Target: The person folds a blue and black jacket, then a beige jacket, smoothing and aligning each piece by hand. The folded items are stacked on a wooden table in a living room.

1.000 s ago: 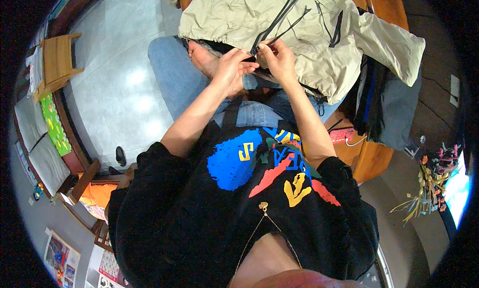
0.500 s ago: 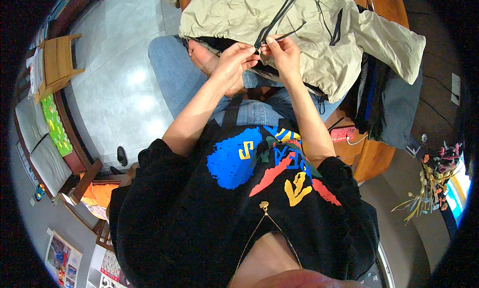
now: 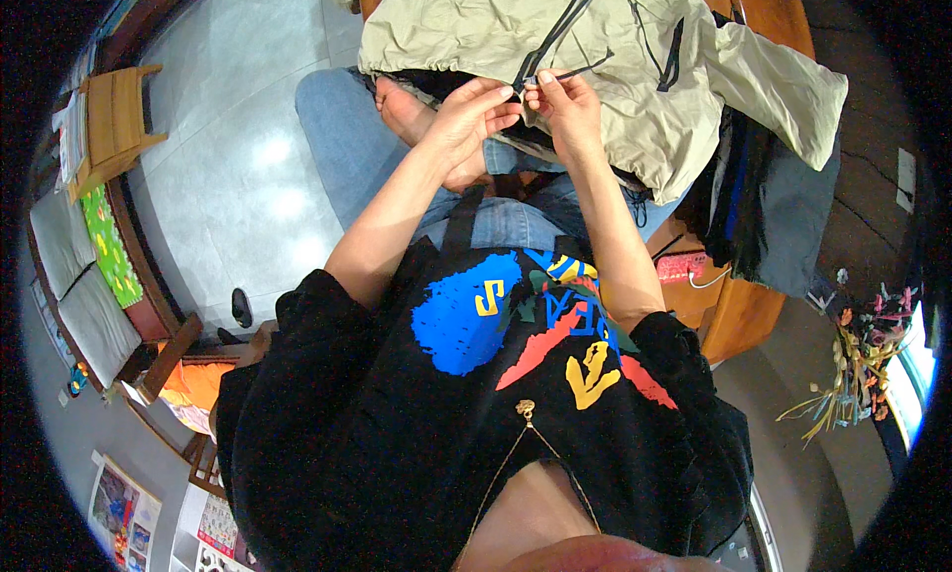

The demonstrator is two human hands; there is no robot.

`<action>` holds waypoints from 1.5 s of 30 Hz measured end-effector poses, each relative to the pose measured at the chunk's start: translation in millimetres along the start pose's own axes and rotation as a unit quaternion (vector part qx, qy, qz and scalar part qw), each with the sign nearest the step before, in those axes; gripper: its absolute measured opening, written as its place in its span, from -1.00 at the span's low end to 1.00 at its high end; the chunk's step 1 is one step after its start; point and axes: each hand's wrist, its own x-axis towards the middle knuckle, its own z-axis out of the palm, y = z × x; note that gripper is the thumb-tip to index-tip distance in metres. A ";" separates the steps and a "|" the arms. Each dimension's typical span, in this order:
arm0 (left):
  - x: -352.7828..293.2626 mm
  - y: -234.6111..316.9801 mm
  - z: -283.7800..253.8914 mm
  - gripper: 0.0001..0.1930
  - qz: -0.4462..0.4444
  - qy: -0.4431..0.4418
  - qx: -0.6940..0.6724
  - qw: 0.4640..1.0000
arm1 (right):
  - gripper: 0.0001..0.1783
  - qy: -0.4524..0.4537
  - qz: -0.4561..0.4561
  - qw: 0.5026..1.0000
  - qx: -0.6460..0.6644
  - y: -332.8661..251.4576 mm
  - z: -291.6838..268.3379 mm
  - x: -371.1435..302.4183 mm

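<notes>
A beige jacket [image 3: 466, 27] is spread across my lap and the wooden surface in front of me. Its black zipper [image 3: 548, 42] runs down from the top edge to my fingertips, close to the hem. My left hand [image 3: 471, 118] pinches the zipper's lower end between thumb and fingers. Right beside it, my right hand [image 3: 570, 111] is closed in a pinch on the other edge of that end. The fingers cover most of the zipper's bottom, so I cannot make out its small parts. A thin black strip juts out past my right thumb.
My bare foot [image 3: 402, 111] and jeans [image 3: 342, 156] lie under the hem. Dark garments [image 3: 778, 205] hang at the right, below the jacket's sleeve [image 3: 778, 86]. A pink power strip [image 3: 681, 266] with a white cable sits near my right elbow. A wooden stool [image 3: 114, 126] stands left.
Both hands have shifted very slightly to the right along with the zipper's end. The fingers of my right hand have curled in closer; both pinches hold.
</notes>
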 end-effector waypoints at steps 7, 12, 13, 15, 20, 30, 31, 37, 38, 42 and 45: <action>5.2 2.1 15.1 -0.85 0.027 0.108 0.162 0.981 | -0.83 0.011 -0.093 0.988 -0.124 0.7 6.7 -6.7; 10.3 11.4 10.7 -0.91 0.026 0.097 0.268 0.958 | -0.82 0.020 -0.126 0.974 -0.186 0.6 6.9 -8.2; 9.3 12.3 9.6 -0.92 0.013 0.082 0.232 0.969 | -0.82 0.030 -0.109 0.977 -0.181 0.8 6.7 -7.5; 6.9 12.5 8.7 -0.93 -0.011 0.060 0.146 0.987 | -0.82 0.032 -0.095 0.984 -0.149 0.4 5.2 -4.6; 5.8 13.2 10.8 -0.95 0.005 0.047 0.174 0.984 | -0.81 0.041 -0.109 0.976 -0.185 -0.1 4.2 1.1; 6.9 9.6 8.3 -0.87 0.044 0.167 0.192 0.966 | -0.82 -0.012 -0.032 0.985 -0.166 -9.8 4.6 10.3; 5.4 5.3 7.9 -0.85 0.077 0.200 0.235 0.948 | -0.83 -0.019 -0.022 0.989 -0.146 -9.5 3.7 9.8; -5.4 -11.2 3.8 -0.72 0.368 0.169 0.515 0.756 | -0.85 -0.012 0.030 0.999 -0.002 -5.1 -0.7 11.5; -5.4 -10.7 4.5 -0.69 0.400 0.162 0.549 0.716 | -0.85 -0.002 0.049 0.999 0.021 -5.4 -2.1 12.7; 3.2 0.0 10.2 -0.58 0.387 0.098 0.580 0.711 | -0.87 -0.015 0.106 0.988 0.109 -10.6 -10.9 21.7; 11.1 2.4 14.0 -0.55 0.311 0.063 0.536 0.782 | -0.90 -0.049 0.154 0.968 0.193 -17.2 -19.6 29.0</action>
